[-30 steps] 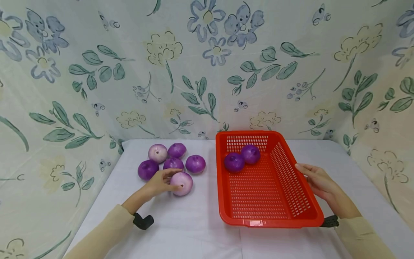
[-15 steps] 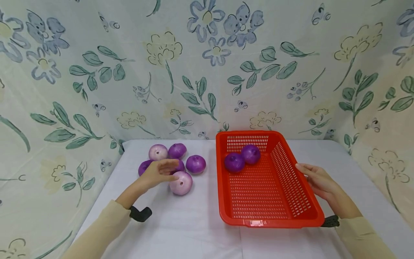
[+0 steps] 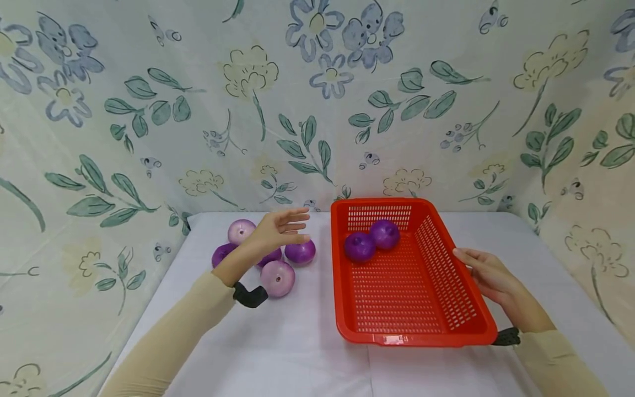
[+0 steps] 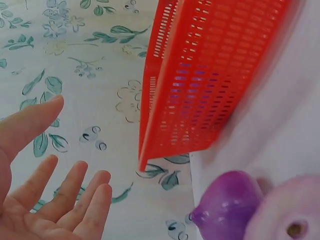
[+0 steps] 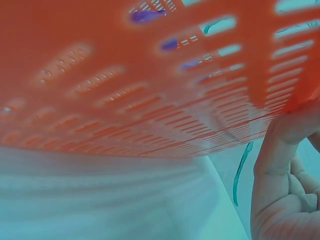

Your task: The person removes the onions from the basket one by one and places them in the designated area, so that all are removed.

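My left hand (image 3: 278, 231) hovers over a group of red onions on the left, fingers spread and nothing in them. A pale onion (image 3: 278, 279) sits in front of it, and a purple onion (image 3: 300, 255) shows just past the thumb. Others in the group are partly covered by the hand and wrist. Further right stands a red perforated plastic basket (image 3: 397, 300) with two purple onions, one (image 3: 359, 247) touching the other (image 3: 384, 235) near its back left. My right hand (image 3: 488, 275) holds the basket's right rim; the right wrist view shows its curled fingers (image 5: 310, 192) against the outside.
A white cloth (image 3: 317, 353) covers the table. Patterned floral fabric (image 3: 302, 138) hangs behind and along both sides. The basket's tall left wall (image 4: 200, 115) rises between the loose onions and its inside. A black wrist strap (image 3: 250, 295) sits on the left arm.
My left hand has left the pale front onion and moved up and to the right, over the back of the group. The right hand and basket stay put.
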`<state>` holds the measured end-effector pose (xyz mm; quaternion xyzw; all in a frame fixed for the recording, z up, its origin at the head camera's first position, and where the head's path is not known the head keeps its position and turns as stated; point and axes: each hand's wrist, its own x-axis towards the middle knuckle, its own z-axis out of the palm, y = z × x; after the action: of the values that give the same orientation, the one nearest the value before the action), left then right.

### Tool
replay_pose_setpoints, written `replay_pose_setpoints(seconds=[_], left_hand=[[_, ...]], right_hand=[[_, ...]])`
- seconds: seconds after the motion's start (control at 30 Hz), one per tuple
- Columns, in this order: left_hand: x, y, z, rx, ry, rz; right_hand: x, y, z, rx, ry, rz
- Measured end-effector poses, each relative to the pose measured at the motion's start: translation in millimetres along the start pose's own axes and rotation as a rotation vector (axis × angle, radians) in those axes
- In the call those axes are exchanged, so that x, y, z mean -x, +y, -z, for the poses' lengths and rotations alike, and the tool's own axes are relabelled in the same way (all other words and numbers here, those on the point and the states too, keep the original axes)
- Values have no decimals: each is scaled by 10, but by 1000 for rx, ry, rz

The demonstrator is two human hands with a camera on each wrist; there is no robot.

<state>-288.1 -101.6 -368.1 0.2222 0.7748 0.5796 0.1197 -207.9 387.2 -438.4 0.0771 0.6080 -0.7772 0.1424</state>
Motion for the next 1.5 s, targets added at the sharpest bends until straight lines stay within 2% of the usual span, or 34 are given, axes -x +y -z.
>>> replay_pose_setpoints(seconds=[0.2,0.33,0.63,0.83,1.0,1.13,1.27,1.5], left_hand=[[-249,225,-244,5,-10,-24],[-412,340,-394,26,-19,-17],[-810,445,-804,92,-28,-1],[-1057,400,-1074,128,-10,39],[-1207,327,-1254,173,12,88],[-1302,259,-1394,151,40,103],[-1392,193,-1519,85,100,132],[-1500,60,-1661,1,192,203]], right_hand=[[7,5,-4,8,0,4],[9,0,0,7,-1,5],[23,-35,-10,16,25,-4],[22,-23,-18,-13,14,1],[12,-5,-9,-10,8,4],[5,9,5,-3,8,0],[-4,19,9,-9,2,6],[6,26,-8,-1,15,20]])
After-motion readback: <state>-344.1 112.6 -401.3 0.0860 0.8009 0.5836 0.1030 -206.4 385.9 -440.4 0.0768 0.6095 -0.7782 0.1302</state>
